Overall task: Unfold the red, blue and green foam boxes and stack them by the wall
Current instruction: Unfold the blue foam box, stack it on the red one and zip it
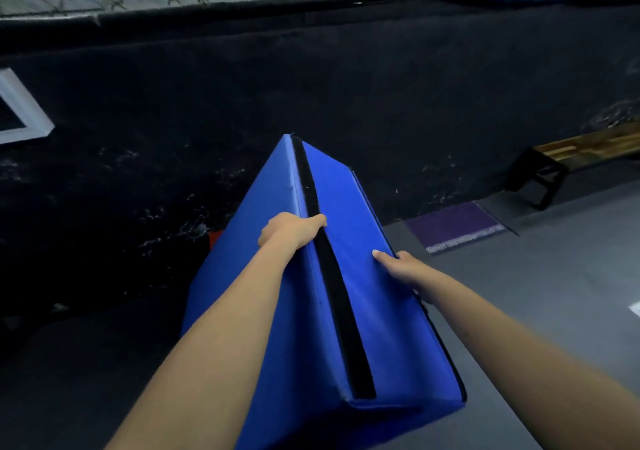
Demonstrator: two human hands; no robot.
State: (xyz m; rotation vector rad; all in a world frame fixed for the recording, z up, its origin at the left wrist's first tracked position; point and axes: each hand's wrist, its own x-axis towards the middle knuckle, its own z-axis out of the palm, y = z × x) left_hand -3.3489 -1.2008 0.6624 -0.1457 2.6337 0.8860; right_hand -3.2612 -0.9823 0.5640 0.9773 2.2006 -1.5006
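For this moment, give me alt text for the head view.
Both hands grip a blue foam box: left hand on its top ridge beside a black strip, right hand on its right edge. A dark padded wall and grey floor lie beyond.

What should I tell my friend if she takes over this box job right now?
Left hand: grips the blue foam box at its top edge, by the black strip.
Right hand: holds the box's right edge.
The blue box is close to the dark wall. A bit of red peeks out behind it.
Green box: not in view.
Left: settle blue, then the rest.
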